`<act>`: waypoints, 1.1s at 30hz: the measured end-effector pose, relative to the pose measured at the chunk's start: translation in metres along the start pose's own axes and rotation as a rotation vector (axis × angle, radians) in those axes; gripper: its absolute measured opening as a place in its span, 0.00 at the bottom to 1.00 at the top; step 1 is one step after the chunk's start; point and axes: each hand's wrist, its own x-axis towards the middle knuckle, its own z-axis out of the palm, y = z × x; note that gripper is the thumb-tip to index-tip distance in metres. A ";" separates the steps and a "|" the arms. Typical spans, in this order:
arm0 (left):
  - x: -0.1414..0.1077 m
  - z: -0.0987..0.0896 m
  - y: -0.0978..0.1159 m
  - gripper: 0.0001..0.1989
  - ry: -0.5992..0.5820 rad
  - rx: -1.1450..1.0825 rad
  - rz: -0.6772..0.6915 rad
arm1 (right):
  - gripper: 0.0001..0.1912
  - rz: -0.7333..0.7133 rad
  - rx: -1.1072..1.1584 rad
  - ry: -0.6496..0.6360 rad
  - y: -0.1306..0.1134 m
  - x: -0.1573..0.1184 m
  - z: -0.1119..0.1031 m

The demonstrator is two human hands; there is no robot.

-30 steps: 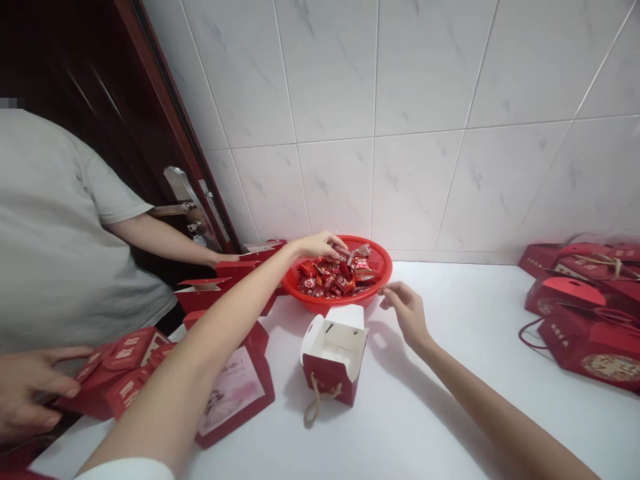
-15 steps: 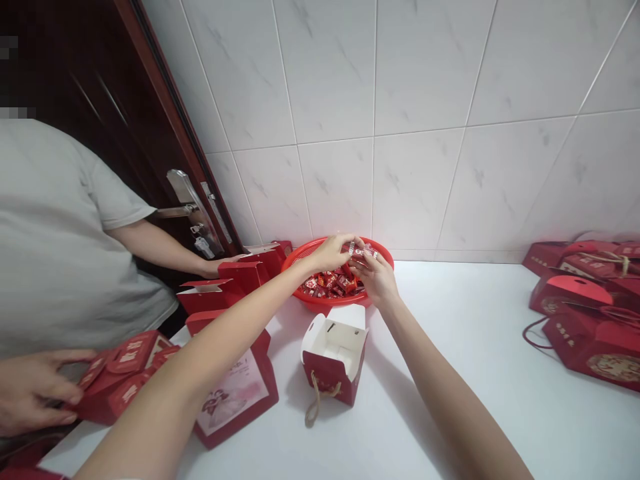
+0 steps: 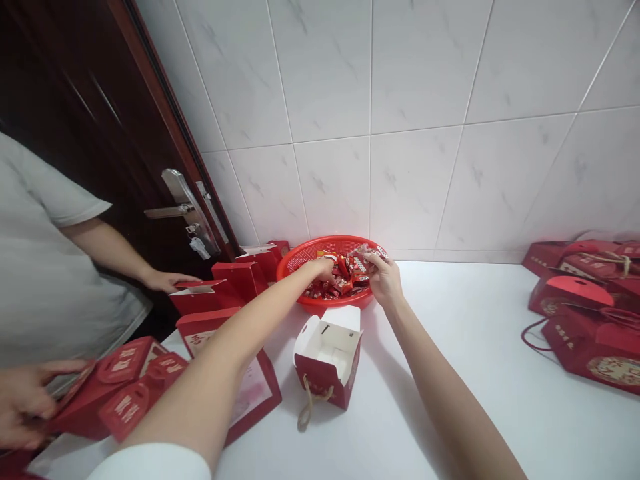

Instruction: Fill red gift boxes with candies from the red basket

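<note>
A red plastic basket (image 3: 327,241) near the wall holds many wrapped candies (image 3: 345,283). Into its left side reaches my left hand (image 3: 323,269), the fingertips sunk among the candies, so their grip is hidden. At the right rim, my right hand (image 3: 385,275) is closed on a wrapped candy (image 3: 361,251) with a clear and reddish wrapper; more wrapper with a dotted edge shows by its fingers. In front of the basket stands an open red gift box (image 3: 323,373), white inside with nothing in it, a twine handle (image 3: 306,407) hanging at its front.
Red gift boxes (image 3: 590,340) cluster at the right. More red boxes (image 3: 240,277) line the left, some under my left forearm. A co-worker's one hand (image 3: 173,280) touches these; the other hand (image 3: 25,403) is at a folded red box (image 3: 120,373). Behind are a tiled wall and a door.
My left hand has gone from beside my right hand down into the candies. My right hand has shifted slightly right, still with wrapped candy. The co-worker's far hand moved left.
</note>
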 end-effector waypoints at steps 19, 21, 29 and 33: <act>0.010 0.004 -0.009 0.15 0.047 -0.330 -0.083 | 0.09 0.069 0.031 -0.109 -0.002 0.002 -0.005; 0.011 -0.003 -0.012 0.14 0.063 -0.391 -0.033 | 0.10 0.062 0.015 -0.115 -0.001 0.003 -0.006; -0.014 -0.045 -0.023 0.08 0.118 -0.782 0.323 | 0.12 0.063 -0.028 -0.107 0.002 0.003 -0.005; -0.029 -0.046 -0.008 0.14 0.111 -0.886 0.450 | 0.14 0.062 -0.094 -0.174 -0.001 -0.004 -0.001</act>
